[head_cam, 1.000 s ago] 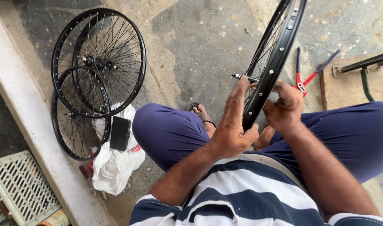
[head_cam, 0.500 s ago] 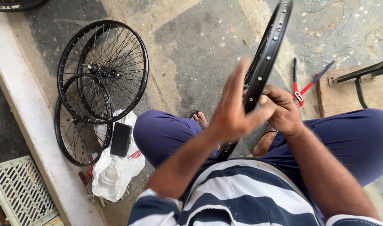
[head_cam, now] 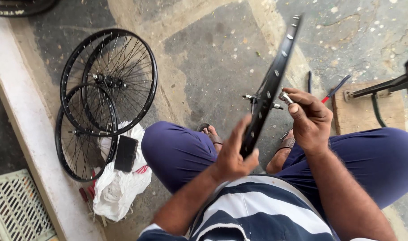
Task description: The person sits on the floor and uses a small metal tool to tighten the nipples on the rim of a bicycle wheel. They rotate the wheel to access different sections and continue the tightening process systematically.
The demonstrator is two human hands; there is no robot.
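Head view: black wheel rim (head_cam: 271, 85) upright between both hands (head_cam: 233, 156).

Black wheel rim (head_cam: 270, 91); black spoked wheels (head_cam: 108, 82); white bag (head_cam: 119, 187); navy-white striped shirt (head_cam: 257, 209); purple-blue trousers (head_cam: 177, 151).

Single view: head-worn camera, looking steeply down over the wearer's chest and lap onto the concrete floor (head_cam: 204, 58). Close range: striped shirt fills lower centre, hands mid-frame. Spare wheels (head_cam: 108, 82) upper left, white ledge (head_cam: 30, 134) along left edge. No second view; nothing shared.
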